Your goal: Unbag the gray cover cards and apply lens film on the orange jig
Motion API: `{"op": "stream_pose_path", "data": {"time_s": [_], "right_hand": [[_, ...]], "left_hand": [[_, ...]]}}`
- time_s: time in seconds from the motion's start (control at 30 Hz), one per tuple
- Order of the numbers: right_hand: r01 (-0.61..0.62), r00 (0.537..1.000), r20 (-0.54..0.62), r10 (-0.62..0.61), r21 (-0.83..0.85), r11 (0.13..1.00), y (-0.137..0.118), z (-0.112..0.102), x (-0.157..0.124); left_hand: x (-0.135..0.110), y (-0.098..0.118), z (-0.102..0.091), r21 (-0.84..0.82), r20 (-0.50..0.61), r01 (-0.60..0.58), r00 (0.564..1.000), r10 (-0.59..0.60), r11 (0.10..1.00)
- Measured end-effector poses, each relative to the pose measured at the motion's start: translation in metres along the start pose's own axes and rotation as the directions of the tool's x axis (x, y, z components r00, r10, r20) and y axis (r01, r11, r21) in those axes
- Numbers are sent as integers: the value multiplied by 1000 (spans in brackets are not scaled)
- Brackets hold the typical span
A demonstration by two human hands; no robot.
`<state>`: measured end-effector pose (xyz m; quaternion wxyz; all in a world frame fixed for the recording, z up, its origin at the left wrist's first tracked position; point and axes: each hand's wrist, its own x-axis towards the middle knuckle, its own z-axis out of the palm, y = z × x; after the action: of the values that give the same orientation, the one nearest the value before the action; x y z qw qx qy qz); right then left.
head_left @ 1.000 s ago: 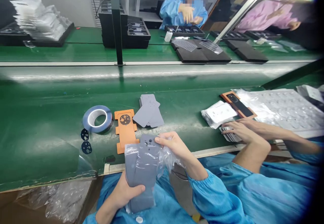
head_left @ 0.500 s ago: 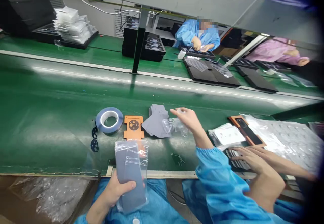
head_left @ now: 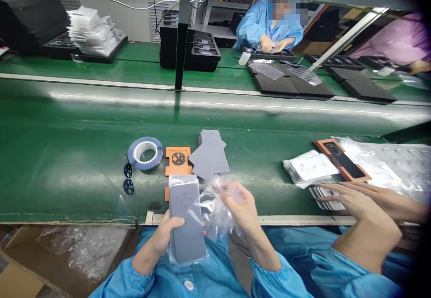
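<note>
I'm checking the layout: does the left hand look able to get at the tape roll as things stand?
Probably not: the left hand grips a stack of grey sheets, though nothing seems to cover the tape roll.

Worktop (head_left: 60,154): smooth and green, with a glossy streak of light along its far edge.
Grey sheets (head_left: 188,239) in my left hand (head_left: 164,234): smooth, matt-looking, shiny clear plastic at their lower end.
Clear film (head_left: 213,212) in my right hand (head_left: 240,203): thin, crumpled, glossy plastic.
Tape roll (head_left: 134,154): shiny blue outside, smooth white core.
Orange plate (head_left: 177,170): flat, matt finish.
My sleeves (head_left: 124,278): soft, wrinkled blue cloth.
Box (head_left: 20,280) under the worktop's near edge, left: dull brown cardboard.
Wrappers (head_left: 89,248) in that box: crinkled, glossy clear plastic.
</note>
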<state>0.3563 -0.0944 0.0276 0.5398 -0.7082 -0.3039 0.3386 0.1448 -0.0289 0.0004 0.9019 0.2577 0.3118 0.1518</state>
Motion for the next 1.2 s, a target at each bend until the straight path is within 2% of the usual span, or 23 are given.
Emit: {"op": "stream_pose_path", "data": {"time_s": [0.1, 0.17, 0.3, 0.4, 0.5, 0.57, 0.7, 0.87, 1.0, 1.03, 1.2], "right_hand": [[-42, 999, 4, 42, 123, 992, 10, -28, -2], [-55, 996, 78, 48, 81, 995, 15, -36, -6], [-52, 957, 283, 59, -30, 998, 17, -24, -13], [-132, 949, 290, 126, -1, 991, 16, -6, -17], [-244, 899, 381, 215, 30, 969, 19, 4, -23], [-274, 860, 453, 236, 18, 962, 22, 4, -27], [-289, 840, 473, 265, -22, 957, 28, 2, -37], [-331, 788, 559, 259, 28, 943, 28, 0, -45], [-344, 743, 625, 239, 50, 938, 28, -5, -40], [-344, 748, 619, 239, 54, 938, 28, -7, -37], [-333, 833, 491, 256, 75, 940, 25, -8, -20]], "left_hand": [[-2, 3, -1, 83, -136, -31, 990, 42, 996], [-2, 4, -1, 202, -176, -71, 978, 107, 977], [-3, 1, -1, 324, -95, -115, 984, 153, 939], [-6, -4, -1, 361, -36, -112, 990, 134, 926], [-12, -8, -2, 304, -77, -70, 992, 98, 950], [-15, -11, -5, 251, -148, -45, 985, 85, 967], [-17, -18, -10, 238, -242, -31, 966, 90, 971], [-20, -29, -17, 250, -167, -43, 982, 87, 967], [-22, -34, -23, 316, -112, -32, 991, 71, 948], [-22, -35, -24, 329, -94, -30, 993, 64, 944], [-21, -35, -23, 372, -69, -26, 996, 56, 928]]}}
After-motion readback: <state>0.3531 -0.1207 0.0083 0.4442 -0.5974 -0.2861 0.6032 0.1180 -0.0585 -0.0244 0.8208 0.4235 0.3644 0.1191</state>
